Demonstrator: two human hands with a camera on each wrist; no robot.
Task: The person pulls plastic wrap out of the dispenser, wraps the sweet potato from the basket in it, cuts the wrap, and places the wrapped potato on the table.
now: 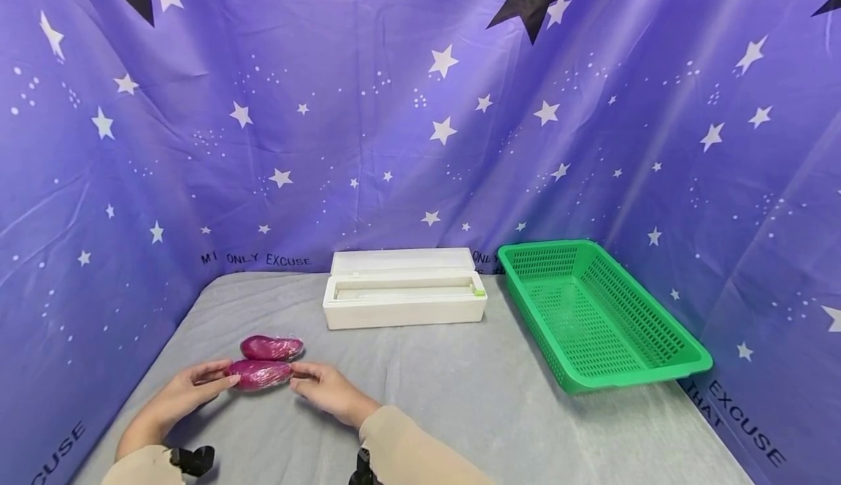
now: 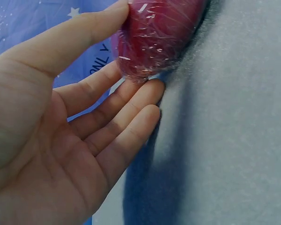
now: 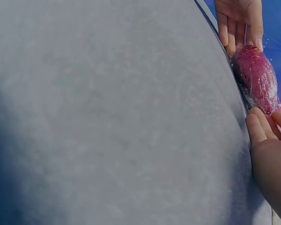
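Two film-wrapped purple eggplants lie side by side on the left of the table. My left hand [image 1: 190, 391] holds the left end of the nearer eggplant [image 1: 261, 375], thumb on one side and fingers on the other. At its right end, my right hand [image 1: 331, 391] pinches it between thumb and fingers. The farther eggplant [image 1: 268, 348] lies just behind, with no hand on it. In the left wrist view, wrinkled clear film covers the tip of the held eggplant [image 2: 154, 40]. Both hands show on the same eggplant [image 3: 255, 77] in the right wrist view.
A long white box [image 1: 404, 312] with its lid raised stands at the back middle, a small green piece at its right end. A green perforated basket [image 1: 640, 381] sits on the right. Grey cloth covers the table [image 1: 460, 405]; a purple starry curtain [image 1: 368, 142] surrounds it.
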